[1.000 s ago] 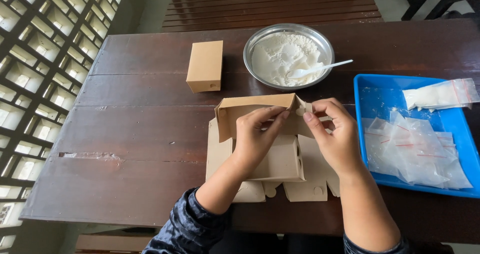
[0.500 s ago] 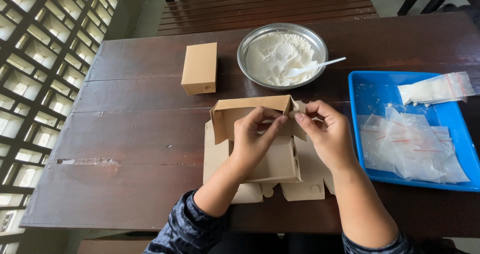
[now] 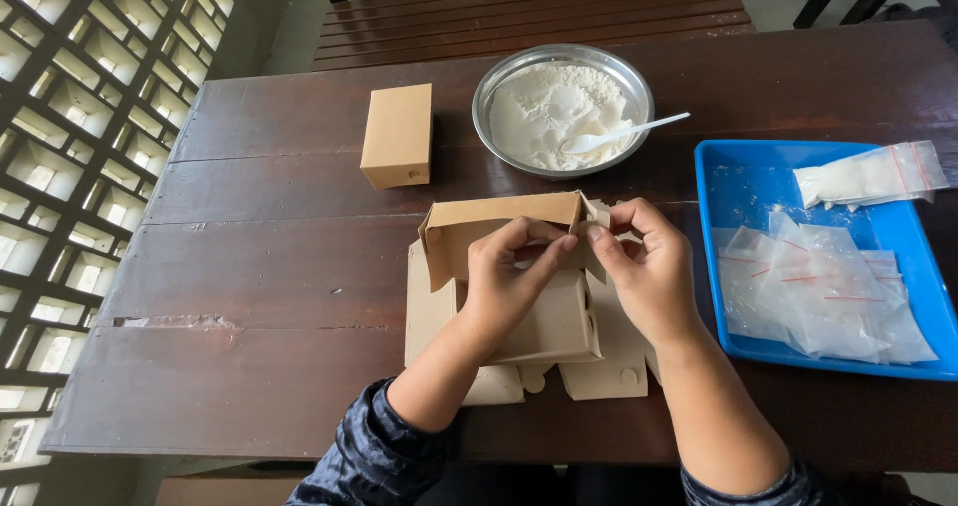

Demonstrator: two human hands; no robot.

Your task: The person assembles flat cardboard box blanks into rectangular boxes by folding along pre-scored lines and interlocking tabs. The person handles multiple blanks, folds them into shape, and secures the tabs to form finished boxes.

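Observation:
My left hand and my right hand both grip a brown cardboard box that is partly folded, held above a stack of flat unfolded box blanks on the dark wooden table. The fingers of both hands pinch the flaps at the box's right end. The box's open side faces me, and my hands hide its lower part.
A closed brown box lies at the back left. A metal bowl of white powder with a white spoon stands behind. A blue tray at right holds several clear zip bags, one filled with powder. A lattice wall runs along the left.
My fingers have shifted slightly on the box's right flaps, pressing them inward. The box stays in about the same spot over the blanks.

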